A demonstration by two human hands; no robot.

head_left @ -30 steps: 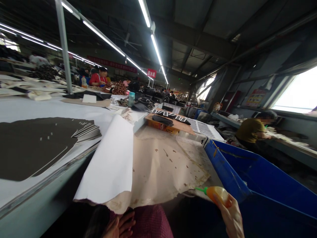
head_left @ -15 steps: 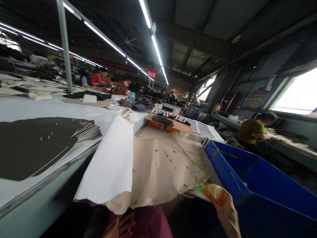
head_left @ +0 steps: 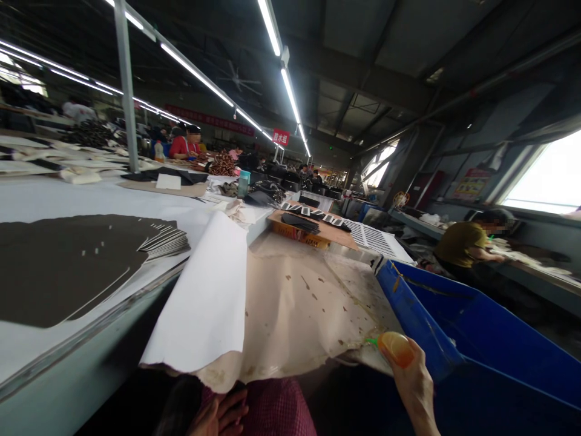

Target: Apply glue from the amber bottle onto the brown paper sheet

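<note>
My right hand (head_left: 412, 381) is wrapped round a small orange squeeze bottle (head_left: 396, 347) with a green nozzle, which points left at the edge of the stained tan paper (head_left: 295, 309) on the bench. Low in the view, my left hand (head_left: 220, 415) rests on my lap on dark red checked cloth, fingers loosely curled; whether it holds anything is hidden. A white sheet (head_left: 209, 297) hangs over the bench edge just above it.
A blue plastic bin (head_left: 458, 327) stands right beside my right hand. A stack of dark cut pieces (head_left: 72, 260) lies on the white table at left. Farther back an orange crate (head_left: 297, 233) carries a board with black pieces. A seated person in a mustard shirt (head_left: 458, 245) works at right.
My right hand has brought the orange bottle a little up and left, nearer the paper's edge. The camera has tilted slightly. The left hand stays on my lap.
</note>
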